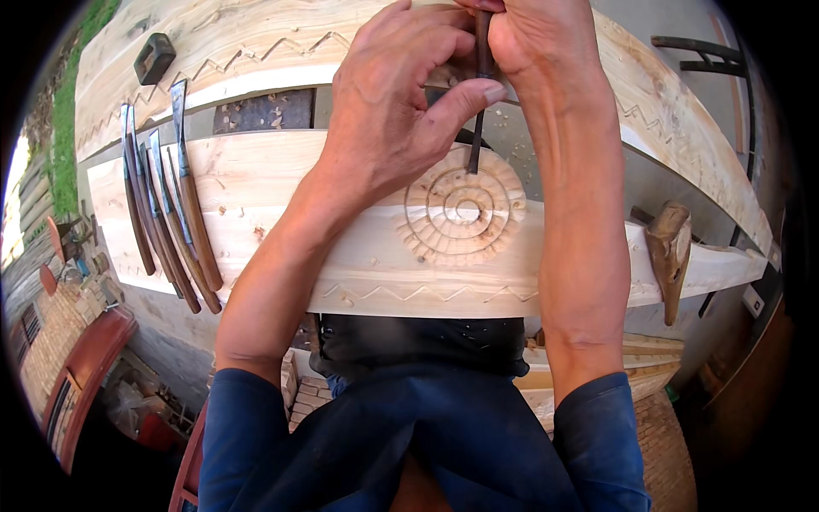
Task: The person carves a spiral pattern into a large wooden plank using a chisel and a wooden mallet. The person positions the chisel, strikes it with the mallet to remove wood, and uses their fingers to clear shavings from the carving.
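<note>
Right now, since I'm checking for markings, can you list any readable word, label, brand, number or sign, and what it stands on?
None can be read.
Held chisel: no legible mark.
Near board: a round carving and a zigzag, no lettering visible.
Small white object at far right: any marking too small to read.

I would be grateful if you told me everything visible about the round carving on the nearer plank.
The round carving is cut into the pale wood of the nearer plank, close to its far edge. Curved grooves surround a small round centre, and short notches line its border. It faces upward, with a brighter patch of light across the middle. The tip of a slim dark tool appears to meet its far rim.
</note>
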A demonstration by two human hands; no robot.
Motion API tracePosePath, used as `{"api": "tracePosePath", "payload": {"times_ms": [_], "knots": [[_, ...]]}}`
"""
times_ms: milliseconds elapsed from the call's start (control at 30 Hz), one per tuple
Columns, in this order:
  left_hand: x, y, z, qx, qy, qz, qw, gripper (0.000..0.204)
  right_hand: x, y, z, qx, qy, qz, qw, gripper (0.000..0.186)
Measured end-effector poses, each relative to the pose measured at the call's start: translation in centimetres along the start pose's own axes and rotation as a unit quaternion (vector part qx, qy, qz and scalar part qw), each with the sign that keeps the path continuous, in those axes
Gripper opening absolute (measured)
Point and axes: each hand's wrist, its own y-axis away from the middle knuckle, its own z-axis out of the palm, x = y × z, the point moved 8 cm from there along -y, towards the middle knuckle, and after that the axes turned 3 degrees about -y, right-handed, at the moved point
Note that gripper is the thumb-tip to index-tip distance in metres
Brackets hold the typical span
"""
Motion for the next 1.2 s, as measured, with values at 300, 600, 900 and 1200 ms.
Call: {"api": "tracePosePath", "payload": {"times_ms": [300,600,900,1200], "knots": [[0.4,0.0,-0.7,0.059,0.012,0.023,0.998,0.029,1.1,0.0,0.0,0.015,-0.008,0.035,0.999,0.028],[-0.2,0.2,-0.2,0.006,-0.002,0.0,1.0,0.028,0.5,0.7,-0.7,0.007,-0.025,0.037,0.999,0.028],[0.4,0.0,-0.2,0.012,0.023,0.042,0.999,0.036,-2.3,0.3,-4.2,0.085,-0.019,-0.013,0.996,0.025],[0.3,0.0,0.0,0.015,0.032,0.049,0.998,0.034,-1.7,0.4,-4.2,0.083,-0.004,-0.011,0.996,0.026]]}}
